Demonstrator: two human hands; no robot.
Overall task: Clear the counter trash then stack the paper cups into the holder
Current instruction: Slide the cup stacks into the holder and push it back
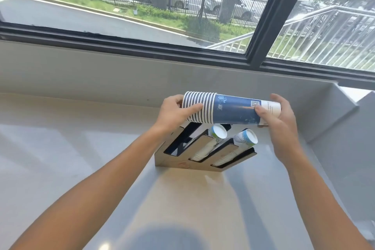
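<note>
A stack of blue paper cups (233, 110) lies sideways in the air above the cup holder (172, 163). My left hand (174, 112) grips the rim end of the stack and my right hand (278, 119) grips its white bottom end. The holder is a slanted rack of wood and black with three slots. Its left slot (176, 144) is open and dark. The middle slot holds a stack of white and green cups (215, 136), and the right slot holds another such stack (243, 140).
The holder stands on a pale grey counter (81, 148) against a low wall under a wide window (182, 6). To the right the counter ends at a raised grey ledge (334, 111).
</note>
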